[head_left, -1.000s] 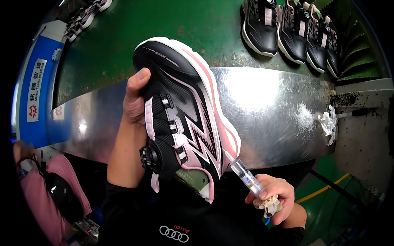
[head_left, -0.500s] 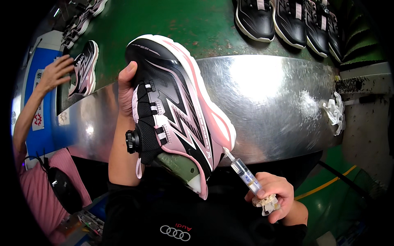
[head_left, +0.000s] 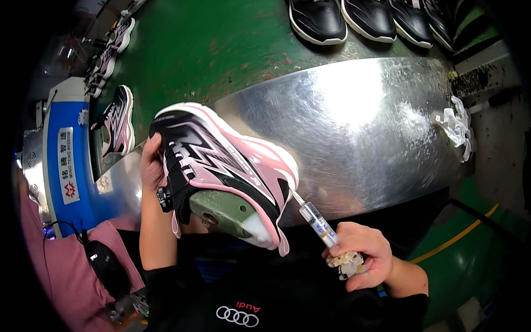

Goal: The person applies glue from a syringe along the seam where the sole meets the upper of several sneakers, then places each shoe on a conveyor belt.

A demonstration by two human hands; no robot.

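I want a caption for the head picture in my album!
Left hand holding a pink-and-black shoe, right hand holding a syringe at its heel.

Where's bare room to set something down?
Metal sheet between held shoe and whitish marks; green tabletop between lone shoe and black shoes. Crowded: among those black shoes, the far-left shoe row, and the sheet's right end, by the white wad.
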